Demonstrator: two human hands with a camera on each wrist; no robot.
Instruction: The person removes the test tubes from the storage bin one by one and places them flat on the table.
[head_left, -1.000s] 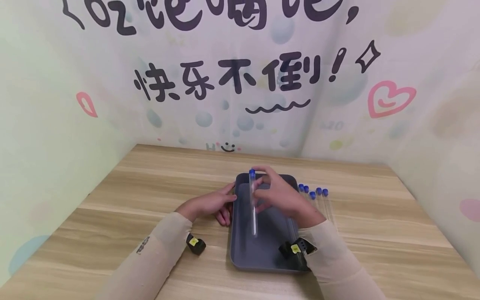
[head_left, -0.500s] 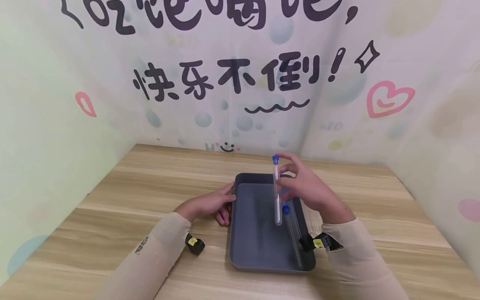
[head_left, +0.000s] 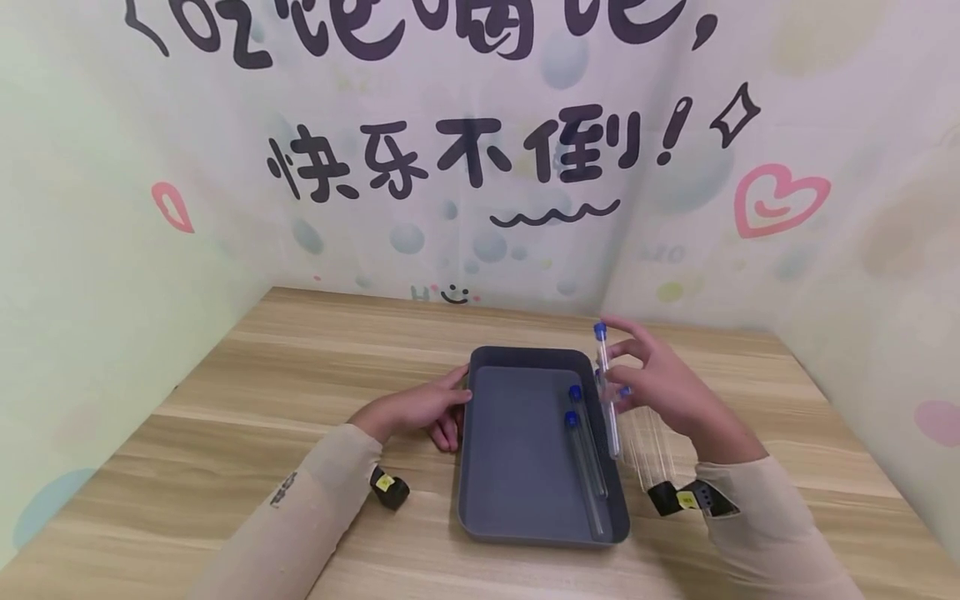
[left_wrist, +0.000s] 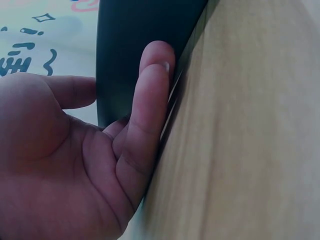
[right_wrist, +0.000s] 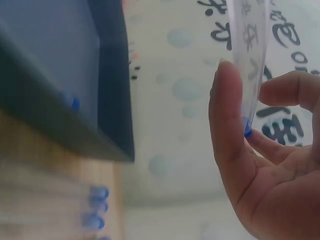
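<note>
My right hand [head_left: 660,387] pinches a clear test tube [head_left: 610,421] with a blue cap between thumb and fingers. The tube stands almost upright, cap up, over the right rim of a grey tray [head_left: 517,467]. In the right wrist view that tube [right_wrist: 252,60] looks see-through. Two more capped tubes lie side by side along the tray's right wall, the nearer tube [head_left: 587,483] among them. At the tray's left side, my left hand [head_left: 412,410] holds the wall, thumb over the rim and fingers against the outside. The left wrist view shows these fingers [left_wrist: 150,95] along the wall.
On the wooden table [head_left: 315,358], right of the tray, lie several more blue-capped tubes [head_left: 652,442], partly hidden by my right hand. Their caps [right_wrist: 93,221] show in the right wrist view. A printed cloth [head_left: 480,250] hangs behind the table.
My right hand has carried the held tube rightward, from over the middle of the tray to its right rim. Both tubes in the tray have come into view. The left hand stays put.
</note>
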